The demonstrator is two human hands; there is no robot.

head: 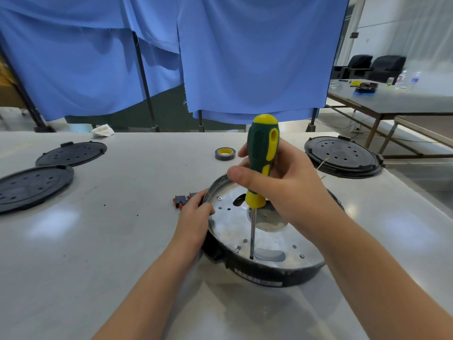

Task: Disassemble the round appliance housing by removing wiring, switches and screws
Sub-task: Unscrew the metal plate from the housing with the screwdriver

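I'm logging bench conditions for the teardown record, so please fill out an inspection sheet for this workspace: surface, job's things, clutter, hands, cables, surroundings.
Surface: pale table, glossy, with small dark specks.
Job's things: round housing, metal plate facing up in a black shell; screwdriver upright, tip on the plate near its front edge; red and black switch on the table left of the housing.
Clutter: two black perforated discs at left, another round black unit at right, tape roll, crumpled white rag.
Hands: left hand holds the housing rim; right hand grips the screwdriver handle.
Cables: a thin wire by the right unit.
Surroundings: blue curtains, a second table, dark chairs.
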